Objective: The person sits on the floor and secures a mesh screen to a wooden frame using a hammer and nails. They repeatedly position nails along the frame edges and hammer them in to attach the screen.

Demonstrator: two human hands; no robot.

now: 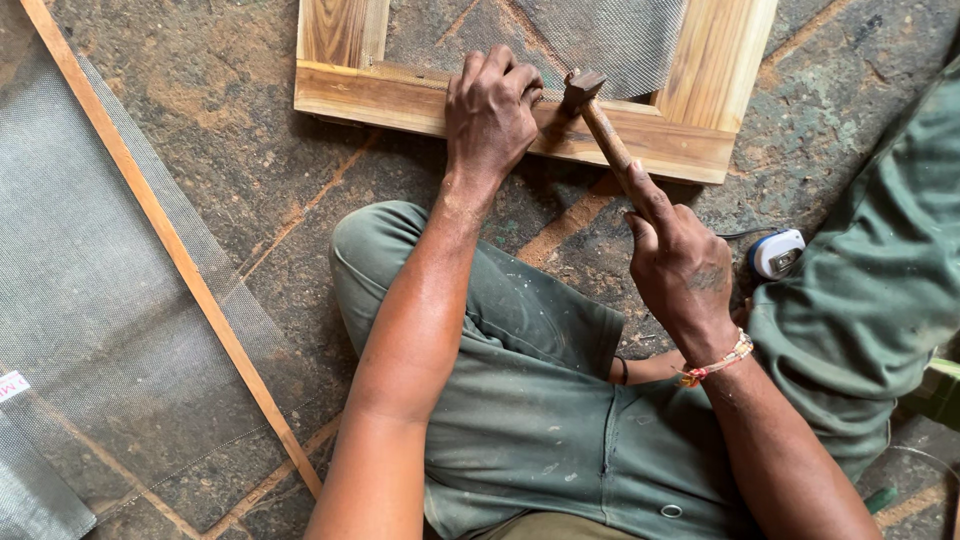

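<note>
My right hand grips the wooden handle of a hammer, forefinger stretched along it. The hammer's rusty head rests on the near rail of a wooden frame. My left hand presses down on that same rail just left of the hammer head, fingers curled; what it pinches is hidden. Grey wire mesh lies inside the frame.
A thin wooden strip lies diagonally across a sheet of grey mesh at the left. A blue and white tape measure sits on the stone floor at the right. My green-trousered knee fills the lower middle.
</note>
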